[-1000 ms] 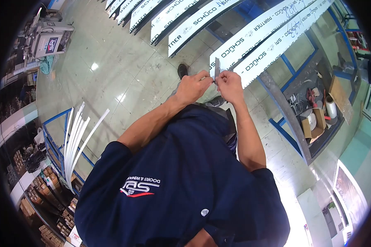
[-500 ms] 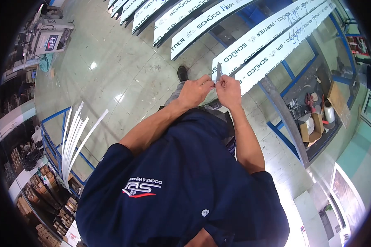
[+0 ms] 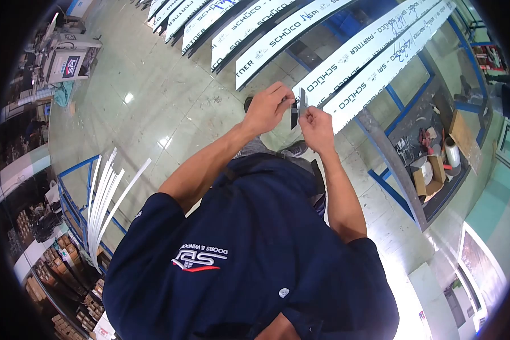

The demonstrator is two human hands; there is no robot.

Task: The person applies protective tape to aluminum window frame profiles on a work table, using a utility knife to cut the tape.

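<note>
My right hand [image 3: 317,130] pinches the lower end of a small grey strip [image 3: 302,97] that stands up from its fingertips. A short black piece [image 3: 294,117] hangs beside the strip, right at the fingertips of my left hand [image 3: 270,106]. Thumb and fingers of the left hand are curled together there; I cannot tell whether the two pieces are joined. Just beyond the hands lie the near ends of long profiles [image 3: 337,116] with white printed protective film.
More film-covered profiles [image 3: 255,56] lie in rows ahead. At right, a blue-framed bench [image 3: 416,209] carries an open cardboard box [image 3: 434,184] and tools. Thin white strips [image 3: 105,198] lean on a blue rack [image 3: 68,170] at left. A machine [image 3: 68,62] stands at far left.
Both hands have drawn slightly apart, the left shifting up and back. The small grey strip is tilted differently, and the black piece now shows between the hands.
</note>
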